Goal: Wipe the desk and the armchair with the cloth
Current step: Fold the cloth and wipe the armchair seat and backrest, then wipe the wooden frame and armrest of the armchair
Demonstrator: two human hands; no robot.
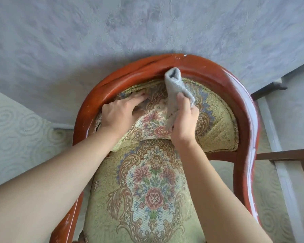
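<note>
1. Head view, left of centre: the left hand (119,114) lies with fingers extended flat on the armchair's (242,95) tapestry backrest (216,123), grasping nothing. Judgement: hold this pressure so the chair does not shift under the wiping strokes.
2. Centre: the right hand (183,120) clenches the grey cloth (175,83), whose free end touches the red wooden rail (130,74) at upper centre of the frame.
3. Judgement: wipe along the rail's curve, pushing the cloth into the groove where wood meets upholstery.
4. Right of frame: the rail's right stretch looks pale and streaked; extend strokes there. No desk is in view.
</note>
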